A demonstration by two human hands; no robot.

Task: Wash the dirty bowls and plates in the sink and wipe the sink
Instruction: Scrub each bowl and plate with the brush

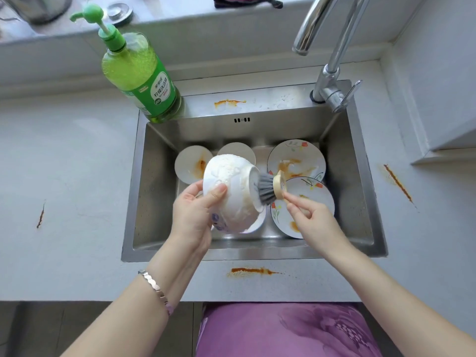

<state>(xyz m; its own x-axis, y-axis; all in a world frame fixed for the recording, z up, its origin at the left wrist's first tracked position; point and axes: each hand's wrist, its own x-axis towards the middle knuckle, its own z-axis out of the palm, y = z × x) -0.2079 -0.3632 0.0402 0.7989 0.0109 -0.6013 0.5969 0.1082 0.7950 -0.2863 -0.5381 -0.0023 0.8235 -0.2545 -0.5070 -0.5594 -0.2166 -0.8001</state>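
My left hand [192, 212] grips a soapy white bowl [231, 194] tipped on its side above the steel sink [154, 202], its foot facing right. My right hand [311, 220] pinches the handle of a dish brush [271, 186] with grey bristles, which press against the bowl's base. In the basin lie a sauce-stained bowl [190, 164] at the back left, a white bowl [237, 150] behind the held one, a flowered plate [296, 158] smeared with orange sauce, and another flowered plate [309, 199] partly under my right hand.
A green dish-soap pump bottle [140, 76] stands at the sink's back left corner. The chrome faucet [332, 73] rises at the back right. Orange sauce streaks mark the back ledge [229, 102], the front counter [252, 271] and the counter on both sides.
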